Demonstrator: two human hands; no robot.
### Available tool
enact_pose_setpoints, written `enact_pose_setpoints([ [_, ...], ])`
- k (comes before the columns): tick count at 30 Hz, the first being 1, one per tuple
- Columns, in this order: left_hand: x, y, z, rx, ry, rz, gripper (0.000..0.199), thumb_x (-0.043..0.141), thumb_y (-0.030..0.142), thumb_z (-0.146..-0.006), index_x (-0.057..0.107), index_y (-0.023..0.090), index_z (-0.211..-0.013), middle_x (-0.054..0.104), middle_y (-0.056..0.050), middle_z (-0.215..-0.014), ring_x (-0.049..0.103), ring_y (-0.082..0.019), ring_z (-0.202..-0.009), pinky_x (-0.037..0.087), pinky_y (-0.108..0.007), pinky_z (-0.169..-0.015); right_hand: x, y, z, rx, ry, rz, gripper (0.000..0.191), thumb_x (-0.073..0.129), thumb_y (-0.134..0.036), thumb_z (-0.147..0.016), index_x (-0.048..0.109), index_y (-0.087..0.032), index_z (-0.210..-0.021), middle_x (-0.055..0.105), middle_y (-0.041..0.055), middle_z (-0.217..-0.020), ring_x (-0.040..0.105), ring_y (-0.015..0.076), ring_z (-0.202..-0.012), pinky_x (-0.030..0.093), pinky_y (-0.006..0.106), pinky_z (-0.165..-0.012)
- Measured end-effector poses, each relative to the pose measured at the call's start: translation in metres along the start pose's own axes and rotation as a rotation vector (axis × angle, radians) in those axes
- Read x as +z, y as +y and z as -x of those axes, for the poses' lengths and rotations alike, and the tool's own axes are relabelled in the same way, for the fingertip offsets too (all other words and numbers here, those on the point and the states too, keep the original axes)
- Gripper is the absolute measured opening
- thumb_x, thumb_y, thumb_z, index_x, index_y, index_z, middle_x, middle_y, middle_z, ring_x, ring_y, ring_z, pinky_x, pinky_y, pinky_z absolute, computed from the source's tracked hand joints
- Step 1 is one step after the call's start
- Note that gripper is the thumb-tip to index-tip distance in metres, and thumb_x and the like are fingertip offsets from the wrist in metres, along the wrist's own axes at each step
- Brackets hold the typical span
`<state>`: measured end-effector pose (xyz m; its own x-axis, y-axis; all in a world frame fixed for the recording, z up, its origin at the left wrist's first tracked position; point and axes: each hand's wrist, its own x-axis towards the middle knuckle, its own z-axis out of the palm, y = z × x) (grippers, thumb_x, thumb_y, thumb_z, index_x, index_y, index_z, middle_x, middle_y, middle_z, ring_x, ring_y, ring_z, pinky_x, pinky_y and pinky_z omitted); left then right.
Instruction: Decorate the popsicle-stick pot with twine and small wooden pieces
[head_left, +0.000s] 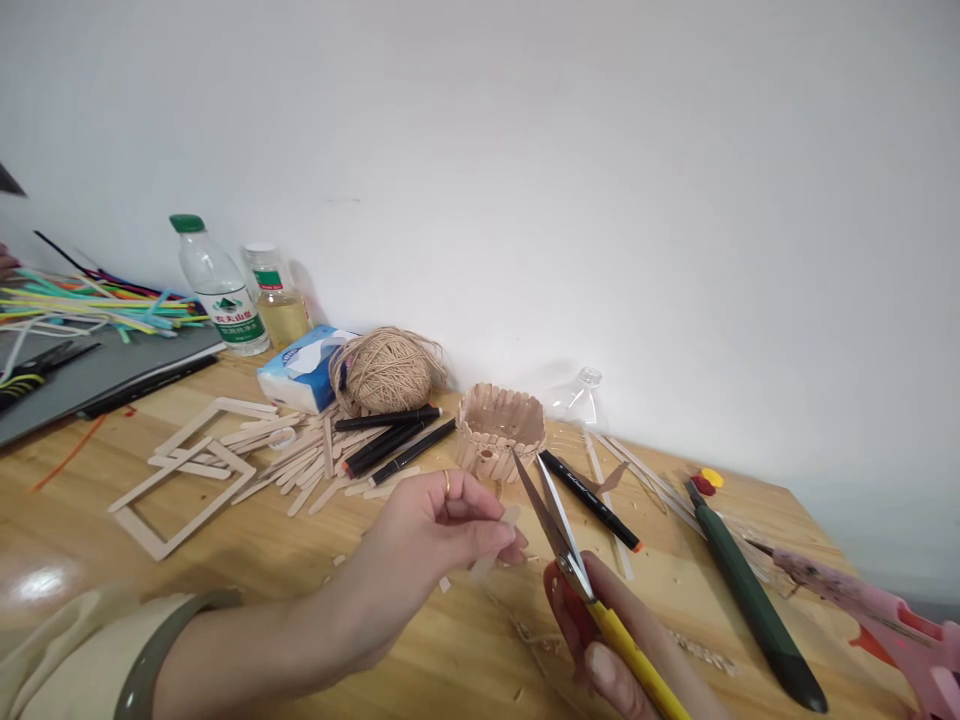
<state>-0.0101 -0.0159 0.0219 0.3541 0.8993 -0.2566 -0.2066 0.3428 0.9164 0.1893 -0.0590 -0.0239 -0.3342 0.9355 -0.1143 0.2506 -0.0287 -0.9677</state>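
Note:
My left hand (469,525) pinches a small, pale, translucent strip (484,568) between thumb and fingers, over the wooden table. In my right hand (600,640) are yellow-handled scissors (566,560), their blades pointing up and slightly parted, to the right of the strip and apart from it. Just beyond both hands stands a small basket (500,440) walled with craft sticks. A black marker (592,500) lies behind the scissor blades.
Craft sticks (300,460), stick frames (184,490) and a twine ball (390,370) lie left. Behind them are a tissue pack (300,375), a water bottle (221,290) and a jar (277,305). To the right are a green-handled tool (757,600) and a pink glue gun (885,620).

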Motion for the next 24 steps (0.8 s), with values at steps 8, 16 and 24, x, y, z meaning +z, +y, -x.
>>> enact_pose_setpoints([
  [8,0.003,-0.007,0.0,-0.007,-0.037,0.041,0.018,0.068,0.023,-0.068,0.052,0.016,-0.07,0.059,0.002,-0.066,0.049,-0.009,-0.062,0.038,-0.021,-0.058,0.022,0.01,0.004,-0.055,0.193,0.223,0.055,0.043,-0.077,-0.069,0.043,-0.022,-0.079,0.038,-0.0039,-0.06,0.037,0.0128,-0.053,0.031,0.023,-0.047],
  [16,-0.001,-0.009,-0.003,0.013,-0.15,0.076,0.015,0.069,0.024,-0.069,0.058,0.014,-0.074,0.058,0.0,-0.07,0.049,-0.01,-0.065,0.039,-0.021,-0.059,0.019,-0.007,0.004,0.005,0.689,0.956,0.034,0.044,-0.055,-0.076,0.04,-0.027,-0.093,0.065,0.0002,-0.076,0.066,0.0225,-0.066,0.048,0.032,-0.052],
  [24,0.001,-0.011,-0.006,-0.001,-0.148,0.162,0.019,0.073,0.024,-0.065,0.057,0.014,-0.067,0.056,0.004,-0.061,0.046,-0.007,-0.058,0.036,-0.019,-0.056,0.017,-0.008,0.005,-0.124,0.692,1.167,0.036,0.027,-0.061,-0.083,0.036,-0.027,-0.089,0.059,-0.0033,-0.061,0.062,0.0192,-0.046,0.047,0.03,-0.038],
])
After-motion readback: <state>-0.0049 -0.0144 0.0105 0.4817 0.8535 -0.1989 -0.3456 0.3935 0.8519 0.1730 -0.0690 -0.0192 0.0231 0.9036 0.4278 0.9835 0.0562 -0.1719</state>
